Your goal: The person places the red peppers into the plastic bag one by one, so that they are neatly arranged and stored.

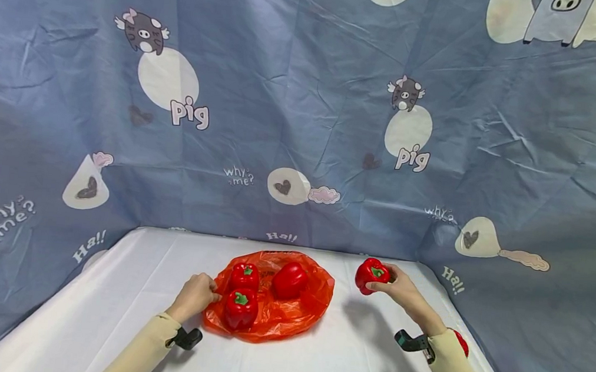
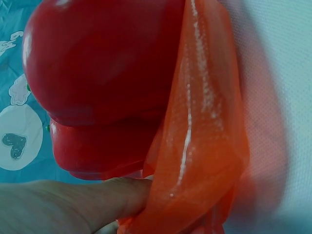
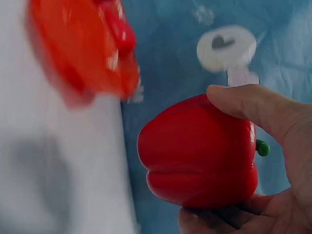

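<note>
My right hand (image 1: 403, 291) grips a red bell pepper (image 1: 367, 278) with a green stem, held above the table to the right of an orange plastic bag (image 1: 294, 320). In the right wrist view the thumb lies on one side of this pepper (image 3: 200, 151) and the fingers curl under the other. At the bag's left edge, my left hand (image 1: 195, 297) pinches the plastic; the left wrist view shows the thumb against the bag's folded rim (image 2: 195, 141). Inside the opened bag sit a front pepper (image 1: 241, 310), one behind it (image 1: 245, 276) and another lying on its side (image 1: 290, 280).
Part of another red object (image 1: 461, 343) shows beyond my right wrist, near the table's right edge. The table has a white cover (image 1: 325, 365). A blue cloth printed with pigs (image 1: 323, 141) hangs behind and along both sides.
</note>
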